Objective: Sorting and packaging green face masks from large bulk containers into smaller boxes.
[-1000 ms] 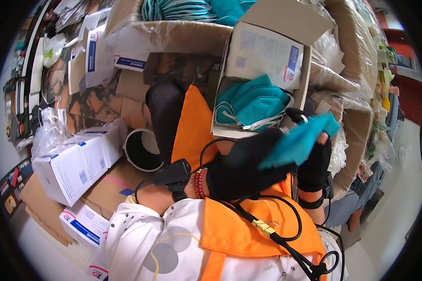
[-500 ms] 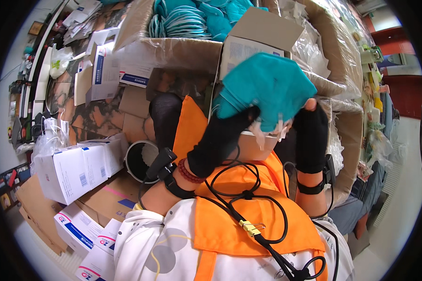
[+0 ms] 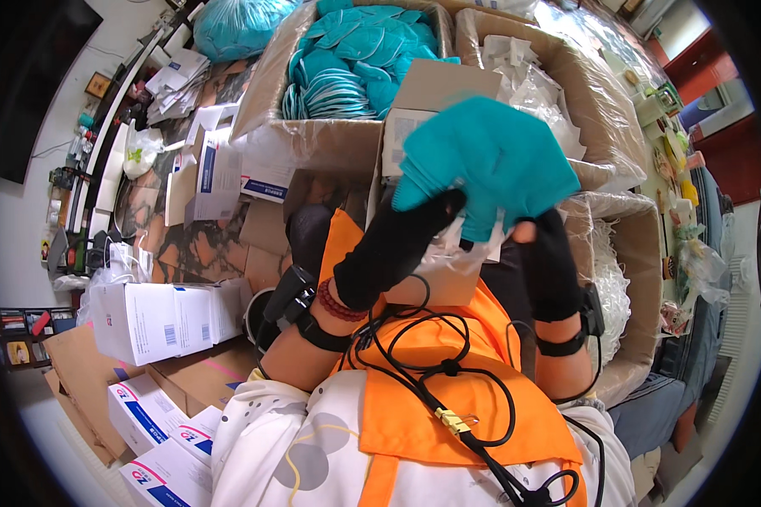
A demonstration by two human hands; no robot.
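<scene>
A stack of teal folded face masks [image 3: 499,160] is fanned out between my hands, above a small open white carton [image 3: 435,283] in front of my lap. My left hand [image 3: 406,241], in a black fingerless glove, grips the stack's lower left side with the thumb on top. My right hand [image 3: 551,262], gloved the same way, closes on its lower right edge, the bare thumb tip showing. The other fingers of both hands are hidden behind the masks. Whitish, see-through material [image 3: 458,247] hangs beneath the stack.
Beyond the stack stands a large cardboard box [image 3: 330,133] full of teal masks. Plastic-lined boxes [image 3: 626,152] with white contents stand at the right. White cartons [image 3: 135,325] and a round bin [image 3: 258,317] are at my left. Black cables [image 3: 448,367] lie over my orange apron.
The whole view has shifted, so more of the far boxes shows. The mask stack stays in both hands and has turned slightly; my right thumb sits lower on its edge.
</scene>
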